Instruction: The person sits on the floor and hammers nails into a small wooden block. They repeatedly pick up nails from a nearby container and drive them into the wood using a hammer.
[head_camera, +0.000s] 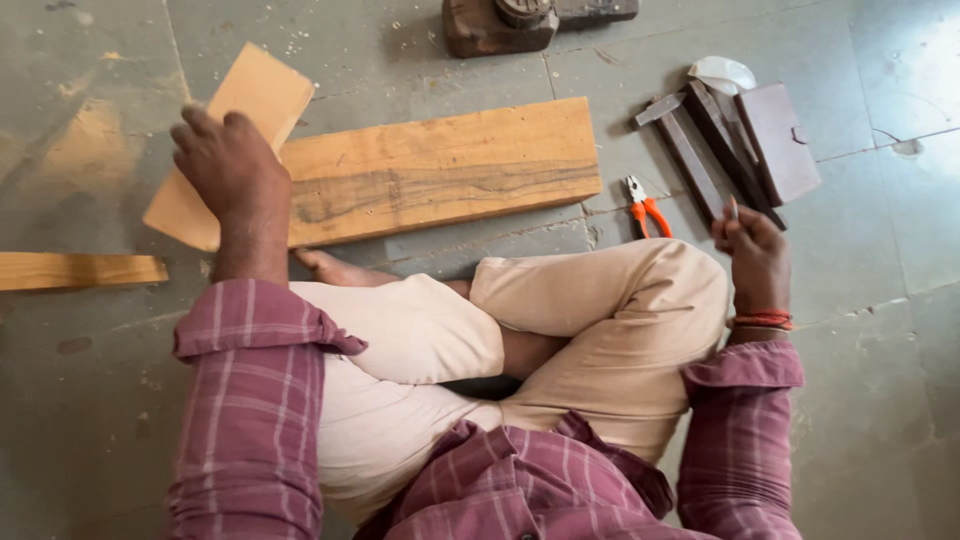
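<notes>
A grey stone floor carries 2 pale boards, the long plank lying over the short board, which the left hand grips at its edge with fingers curled. The right hand pinches a thin item, too small to identify, just beside dark wooden pieces and orange-handled pliers. At the top edge, a brown block is cut off.

Plaid maroon shirt, orange-handled pliers

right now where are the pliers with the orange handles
The pliers lie on the stone floor right of centre in the head view, just off the right end of the long plank and left of the dark wooden strips, near the right hand.
</notes>
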